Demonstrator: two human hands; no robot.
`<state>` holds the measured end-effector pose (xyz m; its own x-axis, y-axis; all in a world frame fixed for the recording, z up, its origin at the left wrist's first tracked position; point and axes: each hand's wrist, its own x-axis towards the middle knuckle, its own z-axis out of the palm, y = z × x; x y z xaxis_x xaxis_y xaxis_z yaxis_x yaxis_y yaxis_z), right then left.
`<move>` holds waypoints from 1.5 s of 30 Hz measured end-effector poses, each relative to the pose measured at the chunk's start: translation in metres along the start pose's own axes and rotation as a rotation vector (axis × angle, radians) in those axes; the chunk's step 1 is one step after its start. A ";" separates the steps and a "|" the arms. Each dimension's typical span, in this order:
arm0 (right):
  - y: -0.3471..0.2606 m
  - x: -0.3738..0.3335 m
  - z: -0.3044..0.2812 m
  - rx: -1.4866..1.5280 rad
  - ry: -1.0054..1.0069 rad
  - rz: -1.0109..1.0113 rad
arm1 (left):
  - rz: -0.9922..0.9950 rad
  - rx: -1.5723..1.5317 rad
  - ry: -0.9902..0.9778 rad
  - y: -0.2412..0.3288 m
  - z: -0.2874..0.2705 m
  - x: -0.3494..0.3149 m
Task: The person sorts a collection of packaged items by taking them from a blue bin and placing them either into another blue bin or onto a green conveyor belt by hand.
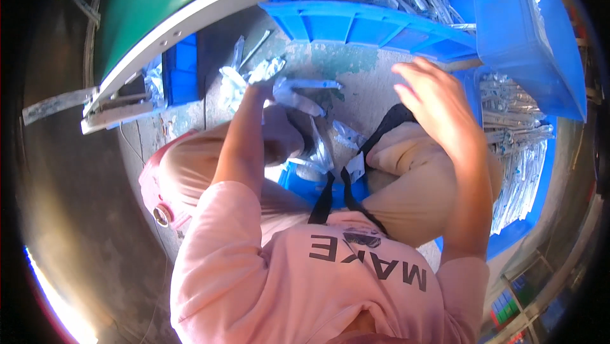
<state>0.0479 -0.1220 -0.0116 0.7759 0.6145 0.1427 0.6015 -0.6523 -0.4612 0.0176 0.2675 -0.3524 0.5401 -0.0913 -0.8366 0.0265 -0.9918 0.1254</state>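
Observation:
My left hand (pixel 265 75) is in bright light at the left of centre, closed around a loose bunch of long clear plastic packets (pixel 296 97). Glare washes out its fingers, and the packets stick out on several sides. My right hand (pixel 432 93) is raised in front of the blue crates at the right, with nothing in it and its fingers apart. Between my knees stands a blue container (pixel 304 182), partly hidden by my legs, with more clear packets (pixel 319 147) above it.
A blue crate (pixel 375 25) full of thin packets lies ahead. Another packed crate (pixel 543 178) stands at my right, under a tilted blue bin (pixel 530 39). A green-topped table (pixel 152 10) with a pale metal edge reaches over from the left, above a small blue box (pixel 182 70).

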 end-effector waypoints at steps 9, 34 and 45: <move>0.081 -0.036 0.254 0.002 -0.760 0.767 | 0.352 0.021 0.348 0.026 -0.221 -0.205; -0.038 -0.028 0.423 0.603 -0.037 1.292 | 0.173 -0.213 0.545 -0.044 0.031 0.013; 0.062 0.067 0.395 0.633 0.409 1.071 | 0.542 -1.106 0.586 0.030 -0.017 -0.123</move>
<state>0.0620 0.0540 -0.3764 0.8791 -0.3271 -0.3467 -0.4519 -0.3409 -0.8244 -0.0339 0.2506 -0.2372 0.9651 -0.1172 -0.2342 0.2031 -0.2294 0.9519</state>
